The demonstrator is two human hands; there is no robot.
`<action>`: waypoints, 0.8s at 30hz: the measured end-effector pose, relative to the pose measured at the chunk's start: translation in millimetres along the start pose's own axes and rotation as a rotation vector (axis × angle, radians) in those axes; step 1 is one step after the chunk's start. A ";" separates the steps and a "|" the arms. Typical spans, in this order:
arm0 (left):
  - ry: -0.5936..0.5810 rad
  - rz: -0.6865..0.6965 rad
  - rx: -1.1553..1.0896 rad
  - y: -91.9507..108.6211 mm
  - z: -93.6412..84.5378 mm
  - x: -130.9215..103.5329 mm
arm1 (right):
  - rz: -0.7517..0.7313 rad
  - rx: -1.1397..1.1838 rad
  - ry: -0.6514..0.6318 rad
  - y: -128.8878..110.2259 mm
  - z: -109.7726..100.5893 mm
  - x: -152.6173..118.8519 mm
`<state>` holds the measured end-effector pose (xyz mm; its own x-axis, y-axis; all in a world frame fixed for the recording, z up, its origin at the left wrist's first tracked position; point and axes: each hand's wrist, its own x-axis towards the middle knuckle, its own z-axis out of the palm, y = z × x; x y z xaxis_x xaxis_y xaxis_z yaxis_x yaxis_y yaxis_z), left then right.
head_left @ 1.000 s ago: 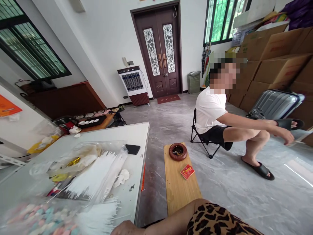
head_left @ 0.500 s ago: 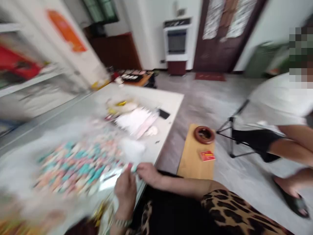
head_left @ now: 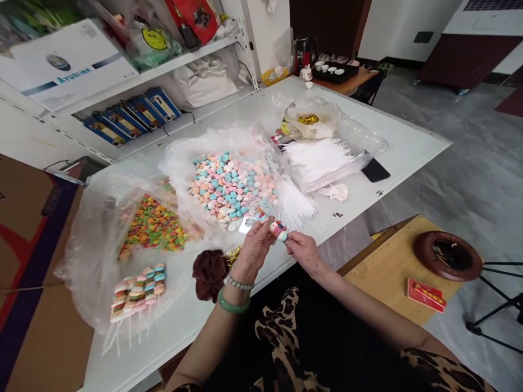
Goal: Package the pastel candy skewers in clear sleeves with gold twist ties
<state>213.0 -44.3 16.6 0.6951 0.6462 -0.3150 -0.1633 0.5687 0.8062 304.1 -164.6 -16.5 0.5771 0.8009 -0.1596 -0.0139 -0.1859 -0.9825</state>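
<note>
Between my two hands, over the table's front edge, is a small candy skewer [head_left: 278, 231] in pink, white and blue, with clear wrapping near its upper left end. My left hand [head_left: 257, 242] wears a beaded bracelet and a green bangle, and its fingers pinch the skewer's left end. At the right end my right hand [head_left: 302, 250] is closed on it with thumb and forefinger. Behind them lies an open plastic bag of pastel candies [head_left: 229, 182], beside white sticks [head_left: 296, 204]. A brown cloth [head_left: 209, 275] lies left of my left hand.
A bag of colourful ring candies [head_left: 153, 226] and finished candy skewers [head_left: 139, 291] lie on the left. More white sticks [head_left: 318, 158] and a black phone [head_left: 376, 170] are at the back right. A wooden bench [head_left: 379, 261] holds a round brown ashtray [head_left: 447, 255] and a red packet [head_left: 426, 294].
The view has swung left and down, bringing the shelf and finished skewers into sight; the seated person has left view. Both hands still hold at the same small item, now sharper.
</note>
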 end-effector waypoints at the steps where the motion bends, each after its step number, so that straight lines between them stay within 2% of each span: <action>1: 0.002 -0.009 -0.004 -0.1 -0.1 1.8 | 0.001 -0.003 -0.014 -0.5 -0.4 1.1; 6: 0.044 -0.017 0.003 -5.5 -4.9 6.5 | 0.100 0.168 -0.131 0.9 -2.0 5.2; 15: 0.084 0.027 0.153 -14.4 -1.1 6.8 | 0.164 0.146 -0.033 12.6 -3.0 17.1; 19: 0.098 0.009 0.129 -20.9 0.3 6.2 | 0.188 0.126 -0.019 12.8 -3.9 20.7; 24: 0.075 0.000 0.148 -27.9 2.6 3.8 | 0.138 0.024 0.025 11.0 0.2 17.9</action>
<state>222.0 -59.1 -5.7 0.6402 0.6854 -0.3469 -0.0543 0.4908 0.8696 314.1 -152.2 -30.1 0.5882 0.7543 -0.2916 -0.1137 -0.2799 -0.9533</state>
